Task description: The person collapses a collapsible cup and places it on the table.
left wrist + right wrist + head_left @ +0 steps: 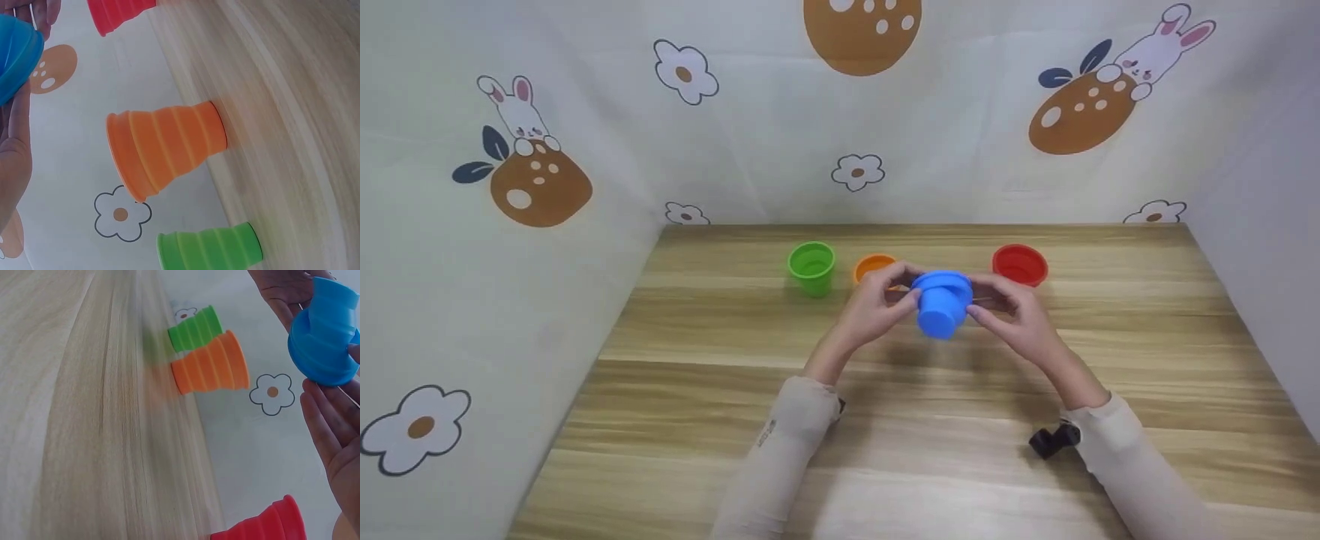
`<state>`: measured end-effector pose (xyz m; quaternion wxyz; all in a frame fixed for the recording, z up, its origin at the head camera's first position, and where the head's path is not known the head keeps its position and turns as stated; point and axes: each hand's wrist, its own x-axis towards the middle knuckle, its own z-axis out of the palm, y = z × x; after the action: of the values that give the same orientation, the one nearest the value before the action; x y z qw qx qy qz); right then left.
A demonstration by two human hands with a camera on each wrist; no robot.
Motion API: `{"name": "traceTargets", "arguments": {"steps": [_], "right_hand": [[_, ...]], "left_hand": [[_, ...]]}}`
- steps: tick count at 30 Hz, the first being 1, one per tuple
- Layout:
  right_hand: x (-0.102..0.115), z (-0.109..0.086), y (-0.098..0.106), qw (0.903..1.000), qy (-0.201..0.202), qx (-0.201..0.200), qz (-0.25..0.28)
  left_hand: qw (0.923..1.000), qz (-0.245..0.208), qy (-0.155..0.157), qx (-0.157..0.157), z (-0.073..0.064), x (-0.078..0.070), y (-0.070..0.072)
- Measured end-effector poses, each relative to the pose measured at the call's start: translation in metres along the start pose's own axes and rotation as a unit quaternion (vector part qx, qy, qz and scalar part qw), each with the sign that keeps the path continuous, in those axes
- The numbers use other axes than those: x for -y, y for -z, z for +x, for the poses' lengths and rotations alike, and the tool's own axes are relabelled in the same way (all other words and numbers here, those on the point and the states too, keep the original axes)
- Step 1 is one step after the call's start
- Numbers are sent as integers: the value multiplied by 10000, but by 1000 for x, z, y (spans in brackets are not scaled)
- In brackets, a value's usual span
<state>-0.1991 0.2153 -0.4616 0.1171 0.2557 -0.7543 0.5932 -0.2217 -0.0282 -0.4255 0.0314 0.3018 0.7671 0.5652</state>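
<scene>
Between both hands a blue collapsible cup (940, 304) is held above the table, tilted with its base toward the head camera. Its wall looks partly folded and skewed in the right wrist view. My left hand (875, 306) grips the cup's left side, thumb low and fingers behind the rim. On the opposite side, my right hand (1024, 319) holds it with thumb and fingers. An orange cup (169, 147) stands behind the left hand, partly covered by it in the head view. The green cup (812, 268) is farther left, and a red cup (1020, 264) stands behind the right hand.
The wooden table (720, 420) meets a patterned cloth backdrop (765, 135) just behind the standing cups. Cloth walls also rise at left and right. A black wrist device (1054, 440) sticks out from the right sleeve.
</scene>
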Motion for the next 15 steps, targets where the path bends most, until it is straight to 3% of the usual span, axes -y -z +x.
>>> {"name": "traceTargets", "arguments": {"steps": [10,15], "right_hand": [[1,2,-3,9992,-248,-303,-39],[3,3,-5,9984,-52,-500,-243]], "left_hand": [[9998,-71,-111,-117,-1,0,-1],[9998,-131,-103,-136,0,-1,-2]]}}
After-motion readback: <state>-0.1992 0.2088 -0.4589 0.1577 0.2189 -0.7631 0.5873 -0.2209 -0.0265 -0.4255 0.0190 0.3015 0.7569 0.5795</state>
